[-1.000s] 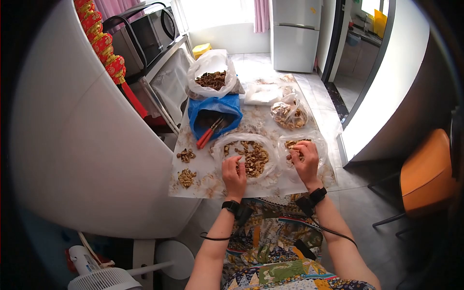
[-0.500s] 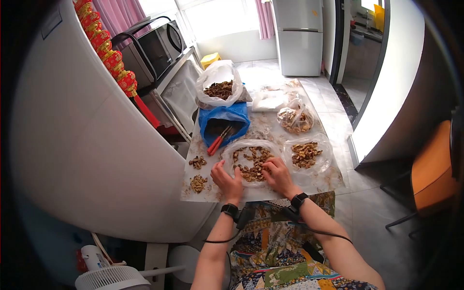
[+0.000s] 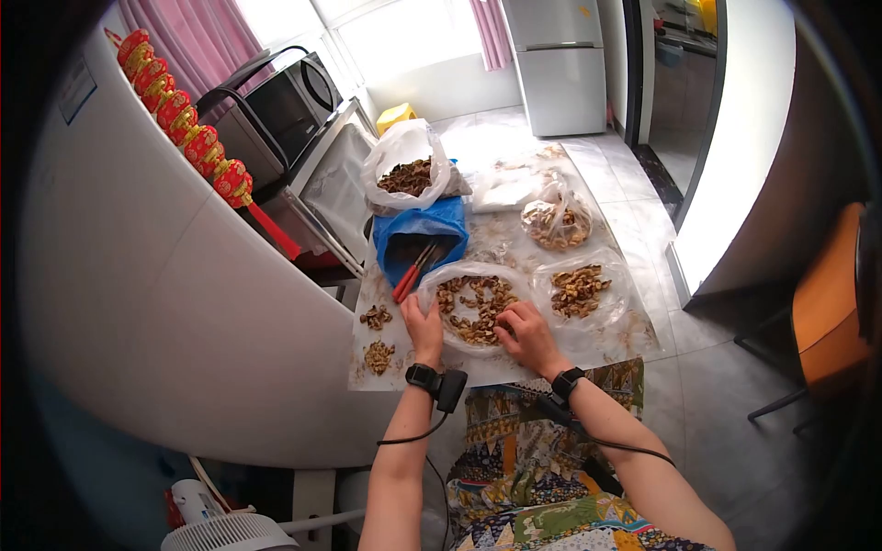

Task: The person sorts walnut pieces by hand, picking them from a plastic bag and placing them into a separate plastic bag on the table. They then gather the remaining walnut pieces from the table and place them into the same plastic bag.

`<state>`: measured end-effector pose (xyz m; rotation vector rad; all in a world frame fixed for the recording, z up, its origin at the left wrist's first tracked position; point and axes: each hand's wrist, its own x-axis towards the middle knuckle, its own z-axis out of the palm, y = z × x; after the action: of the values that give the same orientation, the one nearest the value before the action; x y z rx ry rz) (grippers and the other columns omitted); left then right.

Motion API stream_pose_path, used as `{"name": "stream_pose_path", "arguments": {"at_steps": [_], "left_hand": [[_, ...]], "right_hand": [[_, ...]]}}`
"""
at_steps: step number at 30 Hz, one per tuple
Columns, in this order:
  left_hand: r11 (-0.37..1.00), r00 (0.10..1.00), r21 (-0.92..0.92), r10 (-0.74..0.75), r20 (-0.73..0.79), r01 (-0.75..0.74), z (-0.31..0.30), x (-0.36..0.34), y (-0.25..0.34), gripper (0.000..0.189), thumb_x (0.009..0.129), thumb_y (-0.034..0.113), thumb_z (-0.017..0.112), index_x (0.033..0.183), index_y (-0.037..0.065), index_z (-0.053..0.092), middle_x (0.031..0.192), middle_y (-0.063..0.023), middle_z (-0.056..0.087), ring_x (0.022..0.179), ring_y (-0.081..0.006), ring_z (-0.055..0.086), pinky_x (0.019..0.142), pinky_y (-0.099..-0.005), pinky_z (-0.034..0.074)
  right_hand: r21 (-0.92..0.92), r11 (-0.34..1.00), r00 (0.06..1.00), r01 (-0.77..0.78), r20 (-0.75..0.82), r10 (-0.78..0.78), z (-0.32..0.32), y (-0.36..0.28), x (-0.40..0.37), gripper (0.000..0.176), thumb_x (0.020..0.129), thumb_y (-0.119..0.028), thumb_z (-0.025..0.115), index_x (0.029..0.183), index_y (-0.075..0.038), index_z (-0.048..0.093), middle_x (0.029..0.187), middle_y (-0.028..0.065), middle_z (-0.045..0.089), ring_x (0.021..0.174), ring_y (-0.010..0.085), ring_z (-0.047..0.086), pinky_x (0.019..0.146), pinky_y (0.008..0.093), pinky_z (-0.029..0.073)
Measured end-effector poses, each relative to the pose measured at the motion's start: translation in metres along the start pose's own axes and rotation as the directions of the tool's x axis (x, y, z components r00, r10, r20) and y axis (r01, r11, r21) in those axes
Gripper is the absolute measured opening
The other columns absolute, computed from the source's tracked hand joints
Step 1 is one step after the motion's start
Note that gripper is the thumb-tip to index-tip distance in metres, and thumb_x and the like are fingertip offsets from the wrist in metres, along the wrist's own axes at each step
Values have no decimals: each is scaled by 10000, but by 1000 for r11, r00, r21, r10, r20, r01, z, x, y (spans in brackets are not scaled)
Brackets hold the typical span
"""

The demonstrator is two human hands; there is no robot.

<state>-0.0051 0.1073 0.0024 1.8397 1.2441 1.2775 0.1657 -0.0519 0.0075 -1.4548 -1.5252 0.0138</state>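
An open clear plastic bag with its rim spread out lies in front of me, holding walnut pieces. At its left rim is my left hand, thumb on the inner side and fingers outside, closed on the plastic. Over the bag's right part, my right hand has its fingers curled down among the walnuts; whatever they pinch is hidden. Red-handled pliers rest in the mouth of a blue bag just beyond. Two small piles, darker walnut bits and paler walnut bits, lie left of my left hand.
Another open bag of walnuts is at the right, with a fuller clear bag behind it. A white bag of dark shells stands at the back left. An orange chair is to the right, and a fan at lower left.
My left hand has moved left and slightly up, from over the bag's near-left part to its left rim, its fingers drawing in. My right hand stays over the walnuts. The view has shifted a little.
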Motion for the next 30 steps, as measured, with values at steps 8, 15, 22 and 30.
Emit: {"name": "stream_pose_path", "arguments": {"at_steps": [8,15,22,30], "left_hand": [[997,997,-27,-66,30,66,-10,-9,20,209,907,71,683,1089,35,589,1219,-164,570,1166,-360,536,994,-419,417],[802,856,369,516,-34,-469,-23,-37,65,235,864,50,681,1090,101,641,1262,-117,579,1240,-335,504,1011,-403,392],[838,866,216,488,113,-501,-8,-53,53,170,869,-22,625,977,98,675,1044,-62,669,1051,-276,625,937,-407,424],[897,895,39,434,106,-440,-7,-63,35,154,919,-67,548,977,27,655,992,-136,658,919,-339,646,790,-416,512]], "right_hand": [[-10,1000,1000,-19,2,19,-1,-1,-1,168,855,-132,728,954,-18,656,1021,137,635,1030,335,598,911,426,499],[2,1000,1000,-10,-13,10,-1,-5,0,150,850,-102,726,949,-16,654,1006,141,631,1014,341,597,888,433,499],[-16,1000,999,-10,-41,9,-1,-5,1,112,852,-67,704,939,-18,654,986,133,629,987,334,601,875,428,500],[6,1000,1000,19,8,-19,-3,-2,1,80,776,1,678,846,-36,670,938,97,636,967,309,606,860,415,500]]}}
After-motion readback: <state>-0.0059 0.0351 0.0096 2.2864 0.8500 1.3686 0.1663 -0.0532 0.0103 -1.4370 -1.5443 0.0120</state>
